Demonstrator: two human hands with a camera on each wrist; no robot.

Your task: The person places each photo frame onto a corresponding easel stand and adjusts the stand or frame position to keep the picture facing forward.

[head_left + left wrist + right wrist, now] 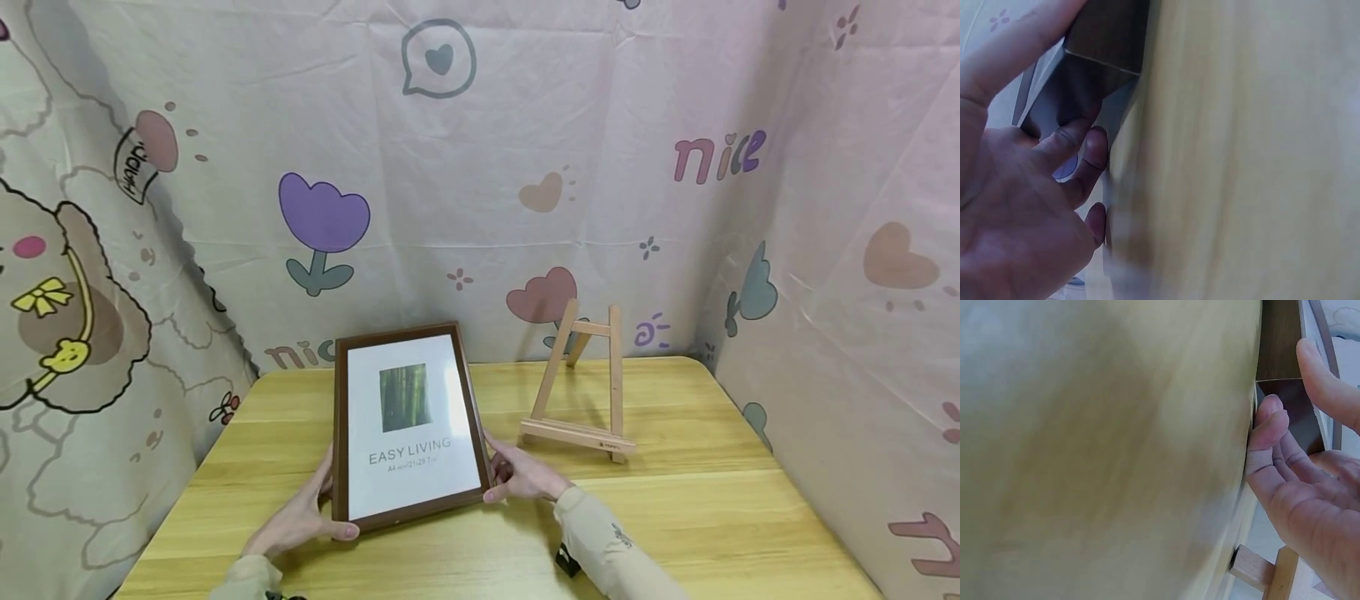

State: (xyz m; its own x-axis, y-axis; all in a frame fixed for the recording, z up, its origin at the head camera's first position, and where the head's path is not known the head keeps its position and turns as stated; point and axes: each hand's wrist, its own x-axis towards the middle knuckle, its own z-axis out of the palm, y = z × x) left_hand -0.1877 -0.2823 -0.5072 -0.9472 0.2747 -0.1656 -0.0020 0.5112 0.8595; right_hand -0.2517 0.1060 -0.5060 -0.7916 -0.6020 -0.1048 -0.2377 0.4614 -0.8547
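A brown picture frame [412,492] with a white "EASY LIVING" insert and a small green forest print leans back slightly, in the left half of the head view. At its lower left corner my left hand [300,515] grips it, thumb on the front edge and fingers at the side. My right hand [528,475] holds the lower right corner in the same way. Both wrist views show the fingers curled against the frame's side and underside near the tabletop. Just right of my right hand stands a small wooden easel [576,432], upright on its legs.
The light wooden table [712,500] runs back to a printed curtain [465,167] behind it. More printed cloth hangs at the left and right sides. A small black object [567,561] shows beside the right sleeve.
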